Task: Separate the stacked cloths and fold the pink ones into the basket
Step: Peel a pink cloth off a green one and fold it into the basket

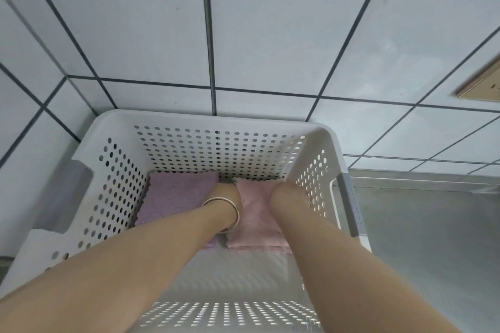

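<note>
Hidden: my forearms reach steeply down into the white perforated basket, so my wrists cover most of both hands; I see no fingers at all.
Left hand: only the back of the wrist end shows, past my metal bangle, at the gap between the two cloths; whether it is loose, clenched or grasping cloth I cannot tell.
Right hand: foreshortened to a rounded shape over the right edge of the pink cloth; I cannot tell its grip either, nor whether it truly touches.
Pink cloth: folded, flat on the basket floor at the right, its near edge visible, its right side covered by my right arm.
Mauve cloth: folded, flat at the left, just beside the pink one, its near right corner under my left arm.
Cut off: the basket's near wall by the frame's bottom edge.
Blurred: a tan object at the right edge, unidentifiable.
Surroundings: pale tiled wall; grey metal surface at the right.
</note>
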Demonstrator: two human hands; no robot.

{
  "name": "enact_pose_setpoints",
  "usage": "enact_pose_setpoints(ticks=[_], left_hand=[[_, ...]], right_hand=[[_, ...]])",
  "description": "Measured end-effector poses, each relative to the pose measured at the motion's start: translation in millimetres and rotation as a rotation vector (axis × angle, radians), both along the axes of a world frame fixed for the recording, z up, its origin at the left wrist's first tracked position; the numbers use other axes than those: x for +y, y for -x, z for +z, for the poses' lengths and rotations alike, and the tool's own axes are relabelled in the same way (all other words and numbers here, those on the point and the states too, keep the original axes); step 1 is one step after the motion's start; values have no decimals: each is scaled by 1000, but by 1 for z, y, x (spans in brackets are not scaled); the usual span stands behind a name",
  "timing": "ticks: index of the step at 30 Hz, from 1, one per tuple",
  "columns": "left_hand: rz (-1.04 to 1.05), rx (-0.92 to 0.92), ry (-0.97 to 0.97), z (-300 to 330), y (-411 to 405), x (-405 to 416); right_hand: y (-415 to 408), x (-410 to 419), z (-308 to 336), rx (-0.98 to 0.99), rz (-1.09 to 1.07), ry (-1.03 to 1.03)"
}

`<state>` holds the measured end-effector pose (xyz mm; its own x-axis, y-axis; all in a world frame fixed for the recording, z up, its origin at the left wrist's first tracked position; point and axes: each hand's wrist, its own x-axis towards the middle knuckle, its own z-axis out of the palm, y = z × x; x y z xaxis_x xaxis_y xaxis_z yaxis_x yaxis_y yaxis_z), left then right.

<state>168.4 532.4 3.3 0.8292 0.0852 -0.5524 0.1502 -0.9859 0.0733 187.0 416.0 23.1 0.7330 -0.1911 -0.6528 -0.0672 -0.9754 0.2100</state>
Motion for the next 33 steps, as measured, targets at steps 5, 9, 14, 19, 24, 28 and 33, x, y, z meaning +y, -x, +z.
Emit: enact_pose_setpoints(ticks=[5,9,14,19,24,28,33], left_hand=[[47,-147,95,23,-1,10],[-123,-197,30,67,0,5],[-251,-323,127,143,26,-29],[-290,-548,454,194,82,-101],[-502,-611,471,178,132,-200],[-586,-505,500,136,161,-288],[-665,-346,442,76,186,-397]], right_hand=[[-5,4,19,-42,-111,-130],[6,18,55,-142,111,-145],[40,-6,142,-291,21,-590],[117,-96,184,-645,-166,-891],[182,-190,156,-825,-365,-821],[220,-277,118,-838,-463,-689],[258,-391,56,-673,-571,-648]])
